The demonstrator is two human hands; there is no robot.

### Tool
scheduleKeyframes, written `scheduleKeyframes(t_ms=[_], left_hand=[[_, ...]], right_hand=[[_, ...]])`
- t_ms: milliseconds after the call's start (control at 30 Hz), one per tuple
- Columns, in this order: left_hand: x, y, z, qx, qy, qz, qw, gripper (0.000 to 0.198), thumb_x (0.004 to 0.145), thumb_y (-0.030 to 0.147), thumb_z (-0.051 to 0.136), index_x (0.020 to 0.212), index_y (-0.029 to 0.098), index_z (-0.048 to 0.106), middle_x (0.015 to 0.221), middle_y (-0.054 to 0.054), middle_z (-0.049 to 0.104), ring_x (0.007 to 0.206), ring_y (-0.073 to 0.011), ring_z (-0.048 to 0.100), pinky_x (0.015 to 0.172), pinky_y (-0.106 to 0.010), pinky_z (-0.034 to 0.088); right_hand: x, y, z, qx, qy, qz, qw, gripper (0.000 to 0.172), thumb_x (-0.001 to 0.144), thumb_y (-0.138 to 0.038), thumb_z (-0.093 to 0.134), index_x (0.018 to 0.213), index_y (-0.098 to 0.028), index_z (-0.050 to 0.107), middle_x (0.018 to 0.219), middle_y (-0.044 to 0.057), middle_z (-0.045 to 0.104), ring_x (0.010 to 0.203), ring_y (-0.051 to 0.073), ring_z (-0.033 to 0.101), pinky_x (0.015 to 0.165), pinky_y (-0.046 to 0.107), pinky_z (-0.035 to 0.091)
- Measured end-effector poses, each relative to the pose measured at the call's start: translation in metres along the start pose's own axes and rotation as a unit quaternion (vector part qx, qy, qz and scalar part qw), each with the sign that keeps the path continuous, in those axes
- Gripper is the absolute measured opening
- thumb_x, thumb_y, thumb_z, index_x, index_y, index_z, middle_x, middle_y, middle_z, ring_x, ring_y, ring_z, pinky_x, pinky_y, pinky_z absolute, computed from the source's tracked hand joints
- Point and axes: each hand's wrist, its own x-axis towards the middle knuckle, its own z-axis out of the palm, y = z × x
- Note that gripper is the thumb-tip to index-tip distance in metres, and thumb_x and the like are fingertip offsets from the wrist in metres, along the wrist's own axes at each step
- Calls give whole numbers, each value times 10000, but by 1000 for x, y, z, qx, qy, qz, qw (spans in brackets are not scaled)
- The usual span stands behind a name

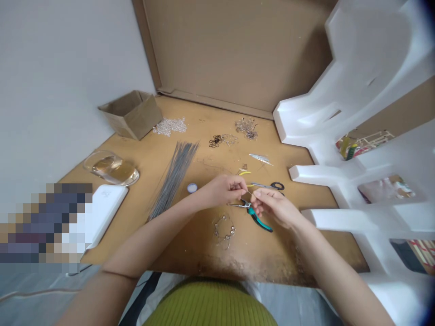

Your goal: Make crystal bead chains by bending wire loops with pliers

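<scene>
Pinching a thin wire between fingertips of left hand and right hand, close together above the board. Running roughly 10 to 4 o'clock, equally near both. Just below, at 6 o'clock: pliers, handles toward 4. At 2 o'clock: scissors.

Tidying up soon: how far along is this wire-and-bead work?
One beaded wire piece already lies on the board. The left hand and right hand pinch a thin wire between them. A thick wire bundle and a pile of clear beads lie unused, so much seems left.
</scene>
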Motion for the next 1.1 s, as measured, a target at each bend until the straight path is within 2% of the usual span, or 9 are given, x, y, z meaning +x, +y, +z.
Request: scheduleKeyframes(t_ms=[67,133,200,300,500,600,700,833,1100], left_hand=[[1,-1,-2,46,-12,14,999,121,816,193,480,796,154,593,631,31,578,556,-79,493,545,-191,340],[2,-2,0,120,-5,30,992,130,808,170,473,770,157,596,657,18,587,595,-92,492,569,-205,324],[2,-1,4,174,0,35,984,148,806,157,454,743,158,589,675,5,590,616,-105,489,577,-216,311],[1,2,9,213,11,31,976,176,819,158,423,727,158,574,687,-9,584,623,-116,481,570,-226,298],[1,2,9,165,31,6,986,127,795,154,456,777,166,581,659,18,565,586,-98,462,558,-216,303],[3,-2,2,112,1,-1,994,105,800,193,489,792,161,589,668,27,585,595,-86,480,562,-204,321],[4,-5,-4,59,-36,-13,998,128,818,244,499,796,156,588,666,30,587,601,-83,487,550,-197,333],[6,-9,1,-64,-16,-34,997,127,815,267,511,806,147,553,638,42,531,533,-66,463,495,-179,367],[14,-16,8,-293,-1,-36,955,217,786,322,576,856,126,513,643,45,533,424,-33,485,421,-167,428]], right_hand=[[1,-8,-11,-199,61,-57,976,254,807,-414,576,784,-173,651,698,23,601,615,123,535,586,263,419],[2,-17,-15,-348,114,-122,922,206,791,-376,597,809,-188,678,772,35,640,681,140,557,639,277,423],[4,-24,-13,-434,112,-139,883,154,776,-330,611,793,-197,688,772,28,654,677,142,564,636,273,415],[8,-30,-2,-492,74,-124,859,108,760,-257,607,717,-185,676,686,10,639,597,119,539,588,252,393],[12,-29,7,-532,90,-154,827,103,738,-148,554,681,-172,635,647,5,622,559,105,506,572,237,372],[11,-26,4,-510,72,-128,847,85,752,-187,561,698,-174,625,624,-5,603,550,102,496,560,237,371],[12,-21,-1,-416,40,-71,906,104,766,-250,567,708,-173,606,597,-17,585,530,97,510,540,233,393],[16,-17,-6,-233,24,5,972,174,702,-325,661,713,-165,594,590,-22,589,507,91,546,539,245,462],[13,-11,-8,-33,33,29,998,258,622,-341,776,746,-155,648,619,-17,623,520,77,573,526,227,501]])
